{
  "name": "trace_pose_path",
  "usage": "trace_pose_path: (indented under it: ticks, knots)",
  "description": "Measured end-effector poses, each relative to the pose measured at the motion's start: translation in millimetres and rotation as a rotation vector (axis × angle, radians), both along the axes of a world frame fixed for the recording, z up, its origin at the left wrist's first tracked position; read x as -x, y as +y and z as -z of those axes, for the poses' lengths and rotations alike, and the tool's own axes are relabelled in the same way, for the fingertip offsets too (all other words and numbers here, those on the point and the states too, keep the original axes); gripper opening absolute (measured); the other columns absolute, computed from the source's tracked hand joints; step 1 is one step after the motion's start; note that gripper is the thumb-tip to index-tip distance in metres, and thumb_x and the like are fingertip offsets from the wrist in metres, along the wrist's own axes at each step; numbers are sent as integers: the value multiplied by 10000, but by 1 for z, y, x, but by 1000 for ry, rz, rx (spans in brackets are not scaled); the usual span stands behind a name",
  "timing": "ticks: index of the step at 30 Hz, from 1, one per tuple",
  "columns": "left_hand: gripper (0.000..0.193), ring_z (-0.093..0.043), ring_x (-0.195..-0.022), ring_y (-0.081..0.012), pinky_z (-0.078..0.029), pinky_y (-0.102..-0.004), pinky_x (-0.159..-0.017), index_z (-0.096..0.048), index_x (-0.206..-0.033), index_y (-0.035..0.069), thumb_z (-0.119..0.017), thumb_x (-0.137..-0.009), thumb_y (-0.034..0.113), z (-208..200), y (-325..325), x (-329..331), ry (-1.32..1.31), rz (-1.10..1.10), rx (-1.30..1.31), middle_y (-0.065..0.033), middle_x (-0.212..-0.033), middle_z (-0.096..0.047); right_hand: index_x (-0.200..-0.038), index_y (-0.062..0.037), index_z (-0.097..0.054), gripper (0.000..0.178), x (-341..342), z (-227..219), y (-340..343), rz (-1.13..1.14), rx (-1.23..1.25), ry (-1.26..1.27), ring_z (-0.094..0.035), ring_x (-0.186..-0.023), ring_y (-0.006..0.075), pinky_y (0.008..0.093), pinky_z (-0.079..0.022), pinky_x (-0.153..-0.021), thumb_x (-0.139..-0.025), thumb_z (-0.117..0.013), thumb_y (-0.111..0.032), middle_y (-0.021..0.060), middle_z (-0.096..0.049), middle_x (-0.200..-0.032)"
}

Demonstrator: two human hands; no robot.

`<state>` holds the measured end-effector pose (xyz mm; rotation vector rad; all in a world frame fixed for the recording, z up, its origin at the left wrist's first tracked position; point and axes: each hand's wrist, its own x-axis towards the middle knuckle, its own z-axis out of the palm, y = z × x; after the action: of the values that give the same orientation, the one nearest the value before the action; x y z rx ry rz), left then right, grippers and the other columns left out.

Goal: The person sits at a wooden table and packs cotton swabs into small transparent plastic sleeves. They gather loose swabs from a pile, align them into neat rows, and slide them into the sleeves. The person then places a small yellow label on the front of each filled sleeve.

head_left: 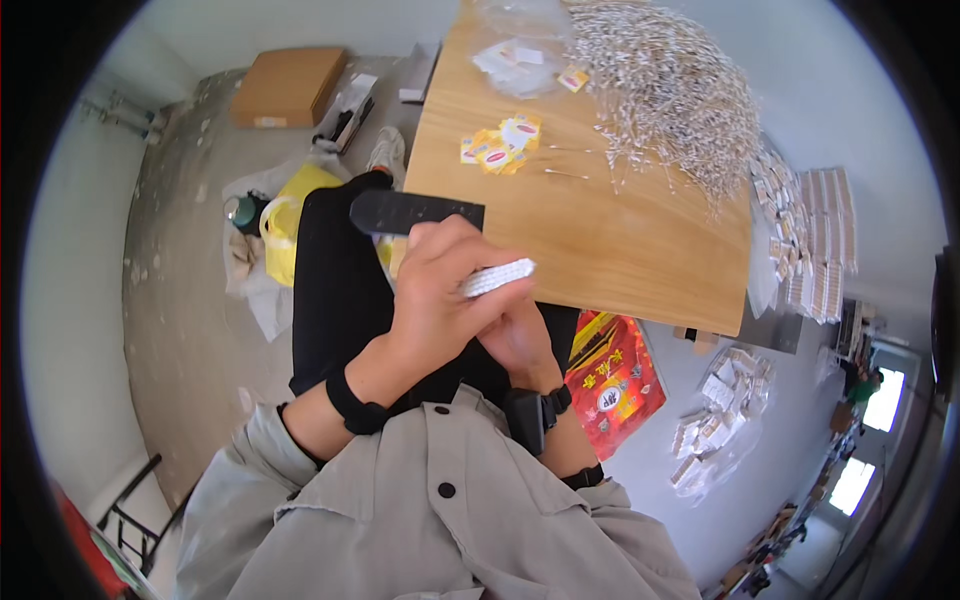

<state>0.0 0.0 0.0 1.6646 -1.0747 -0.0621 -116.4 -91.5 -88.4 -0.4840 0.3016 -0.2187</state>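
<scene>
Wooden worktop [610, 245] in a pale-walled room. Swab bundle [497, 278] sits between thumb and forefinger of the left hand [437, 285], white tips showing, just off the worktop's near edge. Left hand clamped on the bundle. Right hand [520, 343] just below, partly hidden; cannot tell whether it grips. Black strip [410, 211] just beyond the left hand. Farther out: yellow cards [497, 150], then loose swab heap [670, 90] at far right.

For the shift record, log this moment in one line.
left hand: gripping swab bundle | right hand: overlapped by left, grip unclear | table: loose swab heap, yellow cards
</scene>
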Motion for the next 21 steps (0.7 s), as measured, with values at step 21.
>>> trace_pose_path:
  ticks: [21]
  knots:
    - [319,-558,-901,-131,-447,-278,-829,-569,-1214,14,-629,-912,98,74,11,-33,519,-112,-189,-61,-1029,-613,-991,-61,-627,167,197,-106,-329,771,725,720,-631,-724,112,213,-462,-496,-952,-602,-222,33,-654,-818]
